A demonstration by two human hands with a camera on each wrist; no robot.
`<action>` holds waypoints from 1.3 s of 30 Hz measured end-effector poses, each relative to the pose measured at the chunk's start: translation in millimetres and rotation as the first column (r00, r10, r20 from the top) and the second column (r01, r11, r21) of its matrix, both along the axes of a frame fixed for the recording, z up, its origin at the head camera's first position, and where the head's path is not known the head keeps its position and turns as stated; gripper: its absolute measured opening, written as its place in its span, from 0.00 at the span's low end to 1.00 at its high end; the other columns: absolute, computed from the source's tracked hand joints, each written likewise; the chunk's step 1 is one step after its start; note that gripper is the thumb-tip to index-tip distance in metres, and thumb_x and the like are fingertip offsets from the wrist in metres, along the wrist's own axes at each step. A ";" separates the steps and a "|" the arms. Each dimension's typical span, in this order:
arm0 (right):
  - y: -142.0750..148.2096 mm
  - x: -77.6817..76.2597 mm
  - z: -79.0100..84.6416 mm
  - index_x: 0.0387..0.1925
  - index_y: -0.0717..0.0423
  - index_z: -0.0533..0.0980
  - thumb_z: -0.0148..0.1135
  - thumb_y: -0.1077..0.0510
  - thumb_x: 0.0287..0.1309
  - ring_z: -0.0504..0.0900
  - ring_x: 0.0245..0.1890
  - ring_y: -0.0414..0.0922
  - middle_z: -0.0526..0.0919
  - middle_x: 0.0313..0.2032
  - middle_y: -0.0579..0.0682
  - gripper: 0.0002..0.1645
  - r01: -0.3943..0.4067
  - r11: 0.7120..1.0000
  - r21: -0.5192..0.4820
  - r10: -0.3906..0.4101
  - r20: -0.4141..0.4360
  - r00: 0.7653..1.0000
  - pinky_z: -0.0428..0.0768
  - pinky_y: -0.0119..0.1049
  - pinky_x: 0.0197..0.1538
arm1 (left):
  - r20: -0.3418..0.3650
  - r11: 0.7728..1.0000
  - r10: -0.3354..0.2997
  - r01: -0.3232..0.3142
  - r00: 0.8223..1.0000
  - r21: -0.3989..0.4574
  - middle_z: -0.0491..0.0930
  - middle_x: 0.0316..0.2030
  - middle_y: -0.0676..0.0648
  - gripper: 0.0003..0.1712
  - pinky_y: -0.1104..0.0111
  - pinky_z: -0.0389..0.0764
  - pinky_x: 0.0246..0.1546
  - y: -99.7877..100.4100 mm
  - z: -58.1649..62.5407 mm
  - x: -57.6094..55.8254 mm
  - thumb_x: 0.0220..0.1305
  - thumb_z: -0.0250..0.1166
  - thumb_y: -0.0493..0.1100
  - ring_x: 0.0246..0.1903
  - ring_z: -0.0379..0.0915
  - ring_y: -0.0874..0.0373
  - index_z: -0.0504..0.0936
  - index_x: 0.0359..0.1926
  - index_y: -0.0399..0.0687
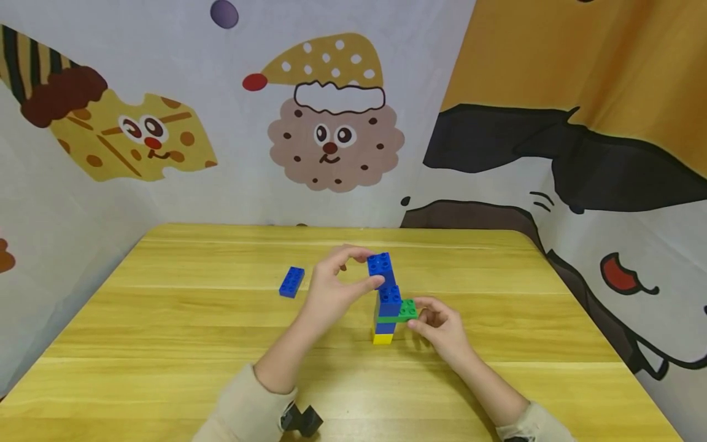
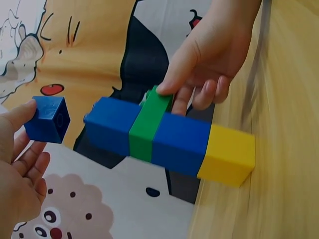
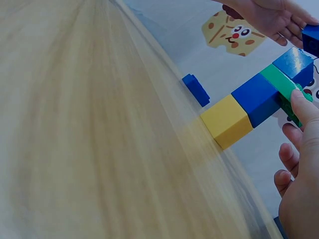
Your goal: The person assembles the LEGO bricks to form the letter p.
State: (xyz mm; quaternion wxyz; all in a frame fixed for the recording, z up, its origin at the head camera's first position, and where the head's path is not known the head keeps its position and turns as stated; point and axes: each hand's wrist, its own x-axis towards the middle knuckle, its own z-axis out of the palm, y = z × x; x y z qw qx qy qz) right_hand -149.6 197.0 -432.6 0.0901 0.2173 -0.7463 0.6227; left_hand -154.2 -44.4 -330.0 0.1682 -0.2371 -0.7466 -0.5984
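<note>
A small tower of toy building bricks stands on the wooden table. From the bottom it has a yellow brick (image 2: 227,154), a blue brick (image 2: 180,142), a flat green brick (image 1: 407,310) that juts out sideways, and an upper blue brick (image 1: 390,301). Between thumb and fingers my left hand (image 1: 334,282) pinches a loose blue brick (image 1: 379,264), held just above the tower's top; the left wrist view shows a gap between them. My right hand (image 1: 444,331) grips the jutting end of the green brick with thumb and fingers.
Another blue brick (image 1: 291,282), flat and oblong, lies on the table (image 1: 193,319) left of my left hand. Behind the table hangs a cloth backdrop (image 1: 232,202) with cartoon figures. A small black object (image 1: 302,421) is at my left sleeve.
</note>
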 end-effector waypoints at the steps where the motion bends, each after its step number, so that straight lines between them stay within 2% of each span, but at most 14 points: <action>1: 0.0 -0.1 0.0 0.47 0.72 0.74 0.65 0.74 0.52 0.68 0.19 0.37 0.75 0.23 0.47 0.19 -0.001 1.000 0.001 0.001 -0.003 1.000 0.69 0.30 0.21 | -0.001 1.000 -0.004 0.004 1.000 -0.001 0.79 0.43 0.57 0.19 0.57 0.67 0.47 2.4 -0.2 0.3 0.54 0.73 0.45 0.46 0.70 0.59 0.83 0.48 0.52; 14: -1.1 -0.2 0.7 0.47 0.71 0.74 0.64 0.75 0.52 0.69 0.19 0.37 0.74 0.22 0.47 0.18 -0.006 1.000 -0.001 0.006 -0.032 0.999 0.69 0.30 0.20 | 0.048 0.998 -0.058 0.058 0.997 0.005 0.77 0.43 0.57 0.19 0.56 0.68 0.48 24.5 -3.7 4.2 0.55 0.73 0.46 0.47 0.69 0.63 0.82 0.49 0.52; 19: -0.1 -1.2 -0.4 0.47 0.73 0.74 0.63 0.77 0.52 0.69 0.19 0.38 0.74 0.22 0.47 0.18 -0.015 1.000 0.002 0.015 -0.055 0.998 0.69 0.30 0.20 | 0.064 0.997 -0.079 0.078 0.995 0.020 0.77 0.43 0.57 0.19 0.56 0.69 0.48 30.9 -6.1 3.7 0.55 0.73 0.46 0.47 0.69 0.60 0.83 0.48 0.52; 26: -4.0 3.9 8.9 0.43 0.77 0.72 0.61 0.81 0.49 0.69 0.20 0.37 0.75 0.22 0.46 0.17 0.016 0.999 0.030 -0.015 -0.031 0.999 0.70 0.29 0.23 | 0.050 0.997 -0.079 0.079 0.996 0.000 0.78 0.42 0.57 0.19 0.55 0.69 0.49 42.1 -9.4 2.9 0.55 0.73 0.45 0.47 0.71 0.53 0.83 0.48 0.50; 29: -2.4 2.4 5.4 0.43 0.70 0.76 0.62 0.80 0.49 0.69 0.20 0.37 0.75 0.22 0.46 0.17 0.016 1.000 0.025 -0.016 -0.027 1.000 0.70 0.30 0.22 | 0.043 0.997 -0.082 0.082 0.996 -0.002 0.78 0.41 0.56 0.19 0.57 0.70 0.50 46.1 -10.6 3.5 0.54 0.73 0.45 0.46 0.71 0.52 0.83 0.48 0.48; 34: 1.1 0.4 -0.5 0.45 0.44 0.79 0.64 0.76 0.51 0.69 0.19 0.38 0.75 0.22 0.47 0.27 0.010 1.000 0.008 -0.009 -0.024 1.000 0.70 0.31 0.22 | 0.047 0.997 -0.081 0.081 0.996 0.000 0.78 0.41 0.57 0.18 0.61 0.73 0.49 49.7 -13.5 4.3 0.54 0.74 0.44 0.45 0.70 0.59 0.84 0.47 0.49; 36: 1.7 -0.2 -1.7 0.46 0.40 0.79 0.65 0.75 0.51 0.69 0.19 0.38 0.75 0.22 0.47 0.28 0.005 1.000 0.003 -0.005 -0.033 0.999 0.70 0.31 0.22 | 0.047 0.997 -0.077 0.077 0.996 -0.001 0.78 0.41 0.57 0.18 0.61 0.73 0.48 50.6 -14.8 3.9 0.53 0.74 0.44 0.45 0.70 0.61 0.84 0.47 0.49; 39: 1.7 -0.9 -2.5 0.47 0.40 0.79 0.65 0.74 0.52 0.69 0.19 0.38 0.75 0.22 0.47 0.28 -0.003 1.000 -0.006 0.003 -0.043 0.999 0.70 0.31 0.21 | 0.048 0.997 -0.075 0.075 0.996 -0.003 0.78 0.41 0.56 0.19 0.62 0.74 0.47 51.8 -16.9 2.4 0.53 0.74 0.44 0.44 0.70 0.62 0.84 0.47 0.47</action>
